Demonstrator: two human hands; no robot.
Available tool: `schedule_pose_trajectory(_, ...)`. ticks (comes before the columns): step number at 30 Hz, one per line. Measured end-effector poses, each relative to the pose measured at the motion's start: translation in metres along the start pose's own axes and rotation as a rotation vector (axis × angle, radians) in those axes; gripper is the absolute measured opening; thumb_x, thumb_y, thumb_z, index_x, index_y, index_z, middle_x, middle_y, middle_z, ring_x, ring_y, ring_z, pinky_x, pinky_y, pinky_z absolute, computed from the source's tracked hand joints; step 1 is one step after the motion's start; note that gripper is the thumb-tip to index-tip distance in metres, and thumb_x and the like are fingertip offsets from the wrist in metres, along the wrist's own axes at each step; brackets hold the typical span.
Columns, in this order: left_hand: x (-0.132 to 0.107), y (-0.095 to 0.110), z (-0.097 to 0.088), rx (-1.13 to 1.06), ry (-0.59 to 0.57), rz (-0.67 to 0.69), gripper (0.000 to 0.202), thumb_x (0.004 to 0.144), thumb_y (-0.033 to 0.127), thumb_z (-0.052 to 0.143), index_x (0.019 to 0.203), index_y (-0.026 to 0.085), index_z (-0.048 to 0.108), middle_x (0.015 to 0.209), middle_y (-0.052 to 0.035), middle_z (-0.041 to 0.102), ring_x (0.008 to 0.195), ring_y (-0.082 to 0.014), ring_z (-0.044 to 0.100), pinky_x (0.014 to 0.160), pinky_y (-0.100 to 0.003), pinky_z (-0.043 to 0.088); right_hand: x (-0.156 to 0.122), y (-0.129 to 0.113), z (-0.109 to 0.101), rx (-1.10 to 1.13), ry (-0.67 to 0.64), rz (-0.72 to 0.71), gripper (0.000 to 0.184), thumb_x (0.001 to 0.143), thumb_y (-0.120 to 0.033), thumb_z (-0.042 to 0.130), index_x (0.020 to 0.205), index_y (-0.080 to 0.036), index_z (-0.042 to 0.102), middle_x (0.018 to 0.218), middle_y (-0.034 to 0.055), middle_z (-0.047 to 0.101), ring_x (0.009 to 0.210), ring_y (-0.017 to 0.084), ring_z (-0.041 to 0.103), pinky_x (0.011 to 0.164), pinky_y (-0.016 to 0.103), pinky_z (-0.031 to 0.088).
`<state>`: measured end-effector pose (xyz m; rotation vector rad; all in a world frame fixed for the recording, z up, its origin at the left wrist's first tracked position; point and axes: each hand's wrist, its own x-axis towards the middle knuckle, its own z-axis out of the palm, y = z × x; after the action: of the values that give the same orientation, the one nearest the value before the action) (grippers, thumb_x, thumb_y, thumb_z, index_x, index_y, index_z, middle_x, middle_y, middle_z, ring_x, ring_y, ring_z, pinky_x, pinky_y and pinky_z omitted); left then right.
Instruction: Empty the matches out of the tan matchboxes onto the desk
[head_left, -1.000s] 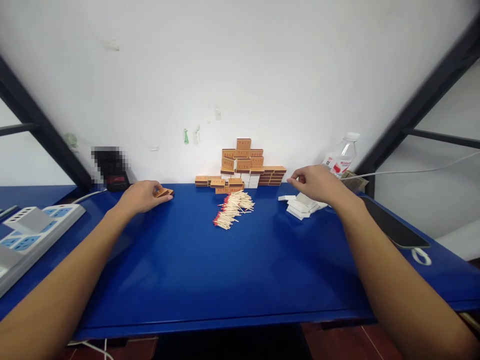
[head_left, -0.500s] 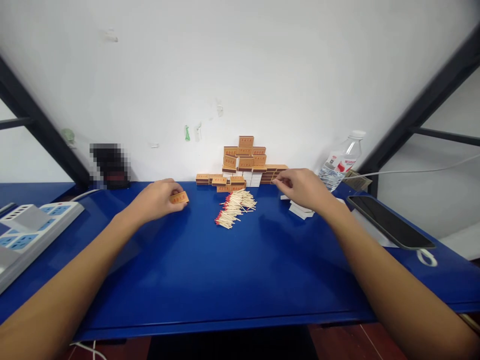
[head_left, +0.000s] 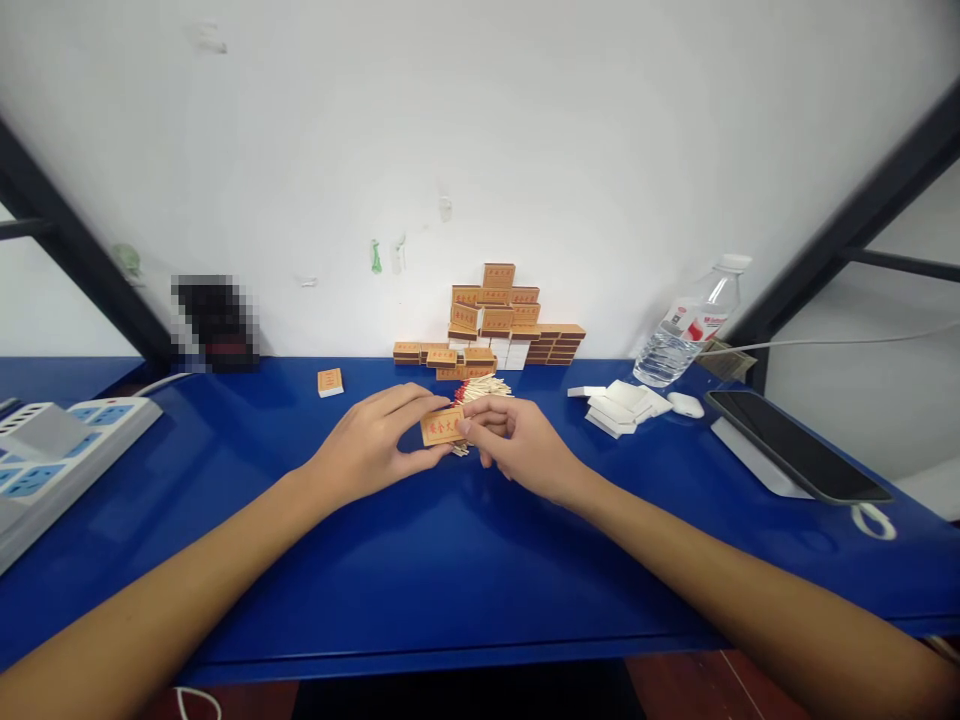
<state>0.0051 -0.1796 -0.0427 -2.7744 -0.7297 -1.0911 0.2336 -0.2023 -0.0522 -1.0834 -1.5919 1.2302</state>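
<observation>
My left hand (head_left: 386, 435) has its fingers and thumb around the left part of an orange matchbox (head_left: 441, 427) with red lettering. At the box's right end, the fingers of my right hand (head_left: 517, 440) are closed on it. Both hands hold it just above the blue table, in front of a heap of red-tipped matches (head_left: 484, 388) that they partly cover. A single matchbox (head_left: 330, 382) stands apart to the left. Stacked matchboxes (head_left: 496, 318) rise against the wall behind the heap.
Several white pieces of card (head_left: 621, 405) lie to the right, beside a white earbud case (head_left: 685, 404). A tilted water bottle (head_left: 686, 325) stands behind them. The phone (head_left: 795, 445) is at far right, the power strip (head_left: 90, 460) at far left.
My left hand has come right and my right hand left, so they meet at the matchbox in the middle. The single matchbox at left and the earbud case now show.
</observation>
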Motion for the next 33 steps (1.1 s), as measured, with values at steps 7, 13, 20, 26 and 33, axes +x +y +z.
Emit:
schedule_pose_trajectory(7, 0.0, -0.005, 0.001, 0.021, 0.022, -0.083, 0.028, 0.092, 0.027, 0.074, 0.118, 0.021, 0.066, 0.111, -0.0073, 0.074, 0.102, -0.0237, 0.071, 0.09, -0.04, 0.06, 0.003, 0.003, -0.003, 0.033, 0.065, -0.033, 0.046, 0.083, -0.055, 0.078, 0.108, -0.022, 0.058, 0.083, 0.0013, 0.07, 0.053, 0.011, 0.057, 0.039, 0.024, 0.04)
schedule_pose_trajectory(13, 0.0, -0.007, 0.002, -0.029, 0.016, -0.133, 0.028, 0.091, 0.028, 0.075, 0.118, 0.022, 0.066, 0.111, -0.0068, 0.074, 0.102, -0.0235, 0.069, 0.09, -0.042, 0.059, 0.005, 0.005, -0.008, -0.001, 0.078, -0.08, 0.044, 0.086, -0.055, 0.075, 0.109, -0.023, 0.054, 0.087, 0.0023, 0.069, 0.059, 0.013, 0.06, 0.042, 0.024, 0.043)
schedule_pose_trajectory(20, 0.002, -0.009, 0.0, 0.036, 0.12, -0.202, 0.028, 0.088, 0.024, 0.079, 0.114, 0.022, 0.068, 0.111, -0.0056, 0.074, 0.104, -0.023, 0.068, 0.093, -0.041, 0.057, 0.009, 0.005, -0.012, 0.029, 0.436, -0.191, 0.038, 0.091, -0.053, 0.068, 0.11, -0.024, 0.053, 0.106, 0.0059, 0.062, 0.073, 0.014, 0.061, 0.042, 0.021, 0.046)
schedule_pose_trajectory(26, 0.003, 0.003, 0.003, -0.103, 0.135, -0.143, 0.031, 0.092, 0.025, 0.077, 0.121, 0.02, 0.069, 0.112, -0.0072, 0.072, 0.101, -0.0204, 0.07, 0.088, -0.036, 0.059, -0.002, 0.012, 0.014, 0.093, 0.011, -0.077, 0.042, 0.089, -0.056, 0.072, 0.113, -0.023, 0.061, 0.098, 0.0056, 0.064, 0.085, 0.02, 0.064, 0.046, 0.024, 0.054)
schedule_pose_trajectory(33, 0.002, 0.007, 0.007, -0.153, 0.178, -0.169, 0.033, 0.089, 0.026, 0.082, 0.12, 0.022, 0.072, 0.112, -0.007, 0.076, 0.102, -0.0218, 0.071, 0.088, -0.037, 0.059, -0.004, -0.004, 0.008, 0.22, 0.063, -0.025, 0.039, 0.086, -0.057, 0.075, 0.101, -0.022, 0.066, 0.092, 0.0045, 0.063, 0.087, 0.019, 0.063, 0.05, 0.024, 0.055)
